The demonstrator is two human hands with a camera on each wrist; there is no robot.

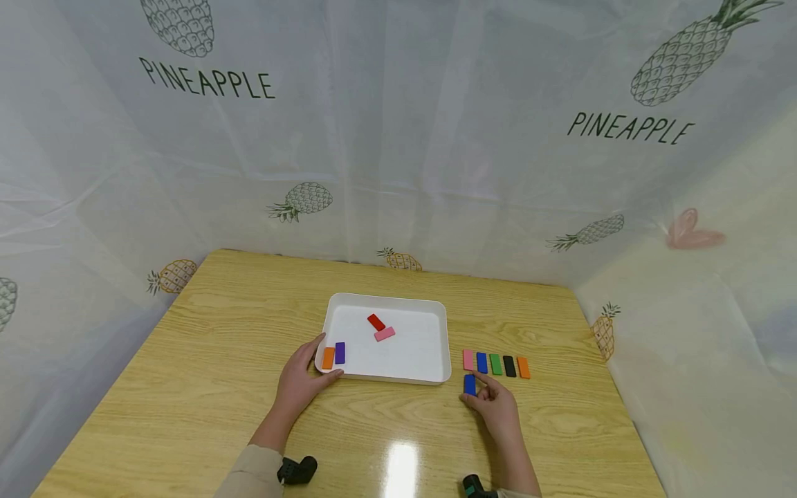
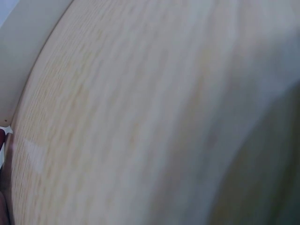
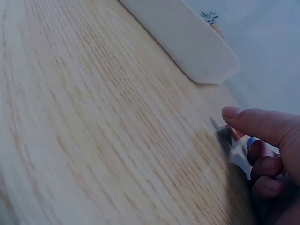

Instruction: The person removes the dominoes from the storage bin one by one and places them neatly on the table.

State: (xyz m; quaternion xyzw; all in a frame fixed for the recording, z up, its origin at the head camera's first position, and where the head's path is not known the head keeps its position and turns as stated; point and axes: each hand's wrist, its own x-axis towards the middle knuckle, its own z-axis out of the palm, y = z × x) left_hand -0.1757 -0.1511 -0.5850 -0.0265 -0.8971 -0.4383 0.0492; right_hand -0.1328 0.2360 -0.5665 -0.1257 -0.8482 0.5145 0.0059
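lower blue block (image 1: pixel 470 384): lower right of frame, pinched by right hand (image 1: pixel 498 409) | left hand (image 1: pixel 296 382) spread against white tray (image 1: pixel 398 361) corner | risk: tight gap, sloppy shift likely skews upper pink block (image 1: pixel 468 359)

The table (image 1: pixel 205 387) spans the lower half of the frame, the curtain (image 1: pixel 398 138) behind it and along both sides. On it, at lower centre, sits the tray (image 1: pixel 411 360). A pair of blocks (image 1: pixel 340 353) lies in the tray's lower left corner, beside the left hand (image 1: pixel 295 382); two more blocks (image 1: pixel 385 334) lie above its middle. Right of the tray runs a row of five blocks (image 1: pixel 495 364); just below its left end is a single block (image 1: pixel 470 384), at the fingers of the right hand (image 1: pixel 498 406).
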